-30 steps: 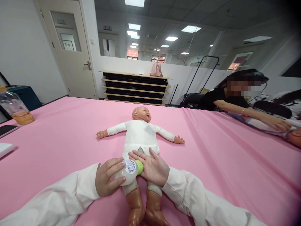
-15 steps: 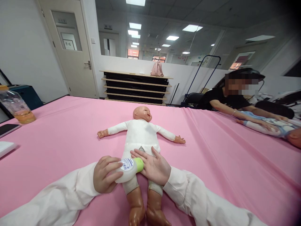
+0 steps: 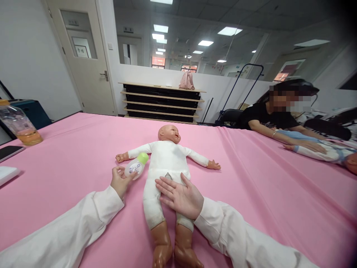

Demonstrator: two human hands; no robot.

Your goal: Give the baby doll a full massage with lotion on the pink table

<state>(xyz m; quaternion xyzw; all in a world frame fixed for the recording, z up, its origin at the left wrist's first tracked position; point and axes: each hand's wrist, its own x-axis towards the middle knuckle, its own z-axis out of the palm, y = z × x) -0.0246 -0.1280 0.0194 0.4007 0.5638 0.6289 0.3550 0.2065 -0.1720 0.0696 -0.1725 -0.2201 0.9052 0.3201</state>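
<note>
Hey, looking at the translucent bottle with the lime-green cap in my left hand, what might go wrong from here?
The translucent, lime-green-capped bottle might slip, as the bare left hand seems to grip only its lower end. Any liquid on the open, upturned right hand, if there is any, could drip onto the white-bodied baby doll beneath. If knocked, the clear bottle of amber liquid could topple toward the flat black phone.

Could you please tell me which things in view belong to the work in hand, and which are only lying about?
In use:
Frosted round plastic bottle with green cap, in the left hand
Baby doll with white cloth body, beneath the open right hand

Apparently just lying about:
Orange-capped clear plastic bottle
Flat black phone-like slab
Pink backpack
</note>
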